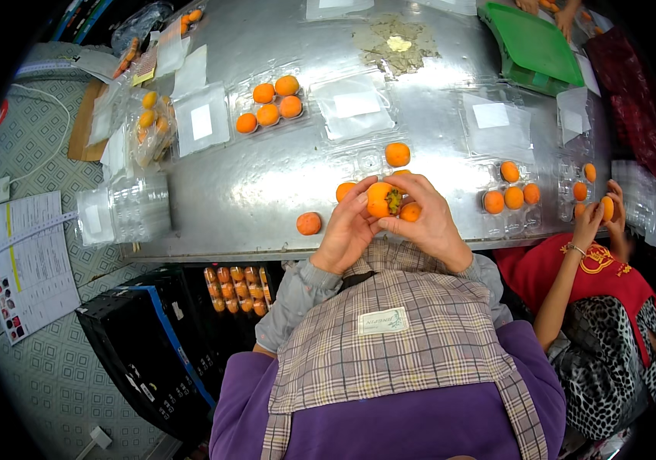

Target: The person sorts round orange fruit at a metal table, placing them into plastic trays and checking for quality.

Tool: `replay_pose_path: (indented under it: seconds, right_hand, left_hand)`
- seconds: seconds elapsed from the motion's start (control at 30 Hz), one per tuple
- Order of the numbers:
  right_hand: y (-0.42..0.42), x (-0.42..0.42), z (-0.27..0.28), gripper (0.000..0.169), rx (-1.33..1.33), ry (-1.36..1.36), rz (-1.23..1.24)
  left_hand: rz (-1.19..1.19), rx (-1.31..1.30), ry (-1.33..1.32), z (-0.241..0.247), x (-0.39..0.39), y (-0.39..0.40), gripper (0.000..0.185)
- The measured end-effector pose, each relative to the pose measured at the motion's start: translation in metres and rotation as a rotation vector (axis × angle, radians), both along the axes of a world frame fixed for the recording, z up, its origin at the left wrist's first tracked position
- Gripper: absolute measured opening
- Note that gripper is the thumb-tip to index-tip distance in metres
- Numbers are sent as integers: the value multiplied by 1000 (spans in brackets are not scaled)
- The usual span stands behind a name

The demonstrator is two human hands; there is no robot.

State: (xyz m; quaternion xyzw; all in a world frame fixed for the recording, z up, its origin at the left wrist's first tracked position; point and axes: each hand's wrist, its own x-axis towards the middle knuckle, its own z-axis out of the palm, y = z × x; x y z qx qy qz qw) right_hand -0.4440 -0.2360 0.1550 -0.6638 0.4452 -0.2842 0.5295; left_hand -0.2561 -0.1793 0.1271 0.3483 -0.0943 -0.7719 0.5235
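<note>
Both my hands hold one orange persimmon [381,200], its green-brown calyx turned to the right. My left hand [346,227] has its fingertips on the fruit's left side, and my right hand [428,215] grips it from the right. Just beyond them lies a clear plastic clamshell [367,161] with several persimmons in it, partly hidden by my hands. A single redder persimmon [308,223] rests on the metal table to the left of my left hand. Farther back, another clamshell holds several persimmons [268,115].
Lidded clamshells with white labels [357,104] lie across the metal table [230,201]. A stack of clamshells [126,210] stands at the left edge. Black crates [144,345] are below left. At right, a co-worker in a red apron [581,270] handles fruit near a green tray [535,43].
</note>
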Motion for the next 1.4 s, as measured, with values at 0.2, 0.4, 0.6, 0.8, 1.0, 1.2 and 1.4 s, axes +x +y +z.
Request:
replay_pose_path:
  seconds: [0.2, 0.4, 0.6, 0.8, 1.0, 1.2, 1.4]
  right_hand:
    - [0, -4, -10, 63, -28, -72, -2]
    - [0, -6, -8, 61, 80, -153, 36]
    - [1, -11, -23, 66, 322, -410, -7]
    - [2, -16, -31, 71, 340, -416, -34]
    - [1, -14, -31, 70, 293, -415, -26]
    - [4, -13, -31, 69, 362, -422, 11]
    - [9, -13, -39, 69, 391, -432, 19]
  left_hand:
    - [-64, -32, -176, 11, -4, -1, 51]
    - [-95, -57, -115, 10, 1, -2, 55]
    - [-136, -106, -208, 25, 6, -1, 55]
    - [-168, 38, -684, -1, 45, 5, 42]
    - [-59, -385, -1320, -10, 33, 9, 58]
    - [-178, -384, -708, 27, 12, -3, 77]
    - [-266, -345, -699, 16, 6, -5, 70]
